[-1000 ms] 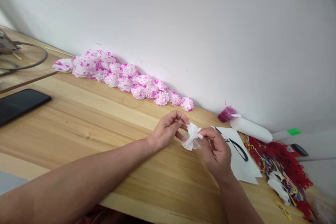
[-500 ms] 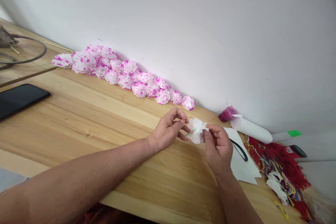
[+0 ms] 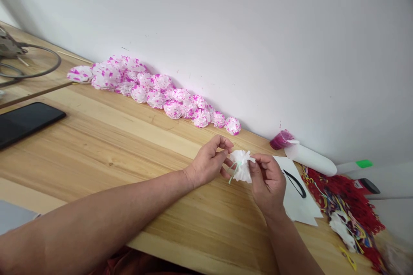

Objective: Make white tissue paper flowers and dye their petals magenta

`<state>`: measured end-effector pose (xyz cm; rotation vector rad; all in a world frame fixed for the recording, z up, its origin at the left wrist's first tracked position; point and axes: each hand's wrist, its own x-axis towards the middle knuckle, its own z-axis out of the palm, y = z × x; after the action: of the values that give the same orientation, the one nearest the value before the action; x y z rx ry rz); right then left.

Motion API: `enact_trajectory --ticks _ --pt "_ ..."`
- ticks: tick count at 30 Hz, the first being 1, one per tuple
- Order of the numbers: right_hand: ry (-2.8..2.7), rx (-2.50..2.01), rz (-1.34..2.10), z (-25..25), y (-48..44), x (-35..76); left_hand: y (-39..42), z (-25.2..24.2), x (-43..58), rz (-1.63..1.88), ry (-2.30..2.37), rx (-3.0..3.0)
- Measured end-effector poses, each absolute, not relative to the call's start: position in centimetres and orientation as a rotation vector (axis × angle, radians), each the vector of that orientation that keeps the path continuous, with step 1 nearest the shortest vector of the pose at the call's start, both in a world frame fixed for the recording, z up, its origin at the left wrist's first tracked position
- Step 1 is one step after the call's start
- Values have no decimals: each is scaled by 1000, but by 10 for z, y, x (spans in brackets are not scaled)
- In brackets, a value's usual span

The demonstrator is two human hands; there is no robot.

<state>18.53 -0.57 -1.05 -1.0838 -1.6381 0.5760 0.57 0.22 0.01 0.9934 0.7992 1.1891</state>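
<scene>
A small white tissue paper flower (image 3: 241,171) with gathered, ruffled edges is held between my hands above the table. A thin pale green tie (image 3: 234,172) crosses its middle, with loose ends hanging on the left side. My right hand (image 3: 268,180) pinches the flower's right edge between thumb and fingers. On the other side my left hand (image 3: 211,161) has its thumb and curled index finger at the flower's upper left edge. Its lower fingers reach partly behind the paper, so their exact contact is hidden.
Pink-speckled paper flowers (image 3: 155,90) are heaped along the wall. A phone (image 3: 30,122) lies left. Right are a magenta cup (image 3: 282,139), a white roll (image 3: 311,160), white paper (image 3: 301,206) with a black loop (image 3: 295,184), and red yarn (image 3: 351,202) with coloured strands.
The white flower has turned and dropped slightly, so its green tie now shows more fully with the ends hanging down. Both hands stay at its edges. The view has shifted a little.
</scene>
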Motion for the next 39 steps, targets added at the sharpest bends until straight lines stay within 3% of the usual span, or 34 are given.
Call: enact_trajectory --ticks 9,28,39 --pt "-1654 -1159 322 -12 -7 184 2 2 6 1194 771 824" --pt "-1651 -1182 318 -13 -9 182 0 -3 6 1061 798 1019" --pt "-1654 -1245 395 -10 -5 182 1 -8 1 1281 1047 1796"
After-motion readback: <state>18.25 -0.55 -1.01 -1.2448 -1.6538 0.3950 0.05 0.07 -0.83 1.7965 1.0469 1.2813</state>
